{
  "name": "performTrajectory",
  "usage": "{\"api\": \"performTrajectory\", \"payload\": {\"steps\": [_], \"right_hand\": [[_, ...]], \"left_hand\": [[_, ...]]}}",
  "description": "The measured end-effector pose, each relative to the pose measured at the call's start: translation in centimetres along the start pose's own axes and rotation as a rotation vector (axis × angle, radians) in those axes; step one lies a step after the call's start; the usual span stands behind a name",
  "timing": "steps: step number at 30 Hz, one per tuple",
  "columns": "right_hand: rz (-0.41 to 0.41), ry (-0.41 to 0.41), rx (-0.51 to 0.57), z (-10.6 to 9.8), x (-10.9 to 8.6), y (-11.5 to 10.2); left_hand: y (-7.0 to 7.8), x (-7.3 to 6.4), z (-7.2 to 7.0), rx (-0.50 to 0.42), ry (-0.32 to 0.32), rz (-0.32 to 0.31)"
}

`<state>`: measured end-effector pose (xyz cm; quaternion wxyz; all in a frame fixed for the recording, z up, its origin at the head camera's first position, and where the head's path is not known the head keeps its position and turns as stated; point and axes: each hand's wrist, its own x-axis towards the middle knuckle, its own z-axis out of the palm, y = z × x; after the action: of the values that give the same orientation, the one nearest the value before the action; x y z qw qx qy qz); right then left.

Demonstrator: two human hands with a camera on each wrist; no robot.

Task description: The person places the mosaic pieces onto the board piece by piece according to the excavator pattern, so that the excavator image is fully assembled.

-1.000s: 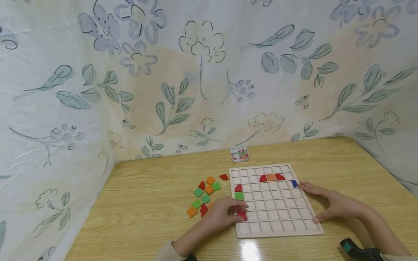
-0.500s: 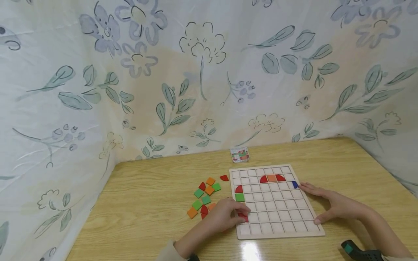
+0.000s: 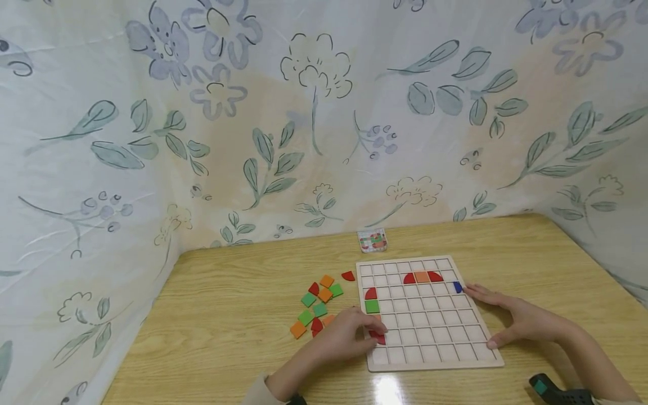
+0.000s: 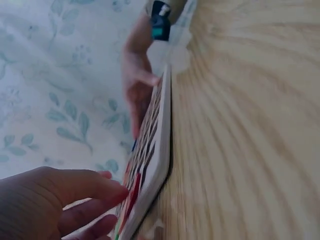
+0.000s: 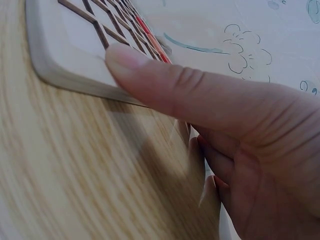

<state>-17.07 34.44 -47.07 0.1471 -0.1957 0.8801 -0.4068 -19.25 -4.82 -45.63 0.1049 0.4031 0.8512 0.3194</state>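
Note:
A wooden grid board (image 3: pixel 422 336) lies on the table. My left hand (image 3: pixel 348 334) is over its left edge, fingers bent, fingertips at a red quarter-circle tile (image 3: pixel 380 340) in a cell. In the left wrist view, the foremost fingertip touches or nearly touches that red tile (image 4: pixel 132 195). An orange tile (image 3: pixel 377 318) shows partly beneath the fingers; above it are a green square tile (image 3: pixel 372 306) and another red quarter-circle (image 3: pixel 371 293). My right hand (image 3: pixel 526 318) rests along the right edge, fingers extended near a blue tile (image 3: pixel 458 287), thumb on the board's rim.
Loose green, orange and red tiles (image 3: pixel 320 309) lie left of the board. On its upper part sit two red quarter-circles with an orange square (image 3: pixel 422 277) between them. A small pattern card (image 3: pixel 372 240) lies behind the board, before a floral cloth (image 3: pixel 324 112).
My left fingers have shifted slightly down toward the front, over the red tile, and part of the orange tile now shows. The right hand stays in place on the board's edge.

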Motion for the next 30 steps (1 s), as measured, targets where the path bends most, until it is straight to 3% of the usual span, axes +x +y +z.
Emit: {"api": "performTrajectory", "payload": {"steps": [7,15,23,26,30], "right_hand": [[-0.004,0.005,-0.005,0.1,0.0,0.1],[-0.022,0.012,-0.003,0.2,0.0,0.2],[-0.015,0.012,-0.002,0.0,-0.1,0.4],[-0.031,0.019,-0.007,0.0,-0.1,0.3],[-0.044,0.017,0.013,0.2,0.0,0.3]], "left_hand": [[-1.6,-1.5,-1.5,-0.187,0.074,-0.080],[-3.6,-4.3,-3.6,-0.112,0.129,-0.165],[-4.7,-6.7,-4.4,-0.054,0.158,-0.130],[-4.7,-7.7,-4.8,-0.045,0.141,-0.113],[-4.4,-9.5,-5.3,-0.098,0.033,-0.135]]}}
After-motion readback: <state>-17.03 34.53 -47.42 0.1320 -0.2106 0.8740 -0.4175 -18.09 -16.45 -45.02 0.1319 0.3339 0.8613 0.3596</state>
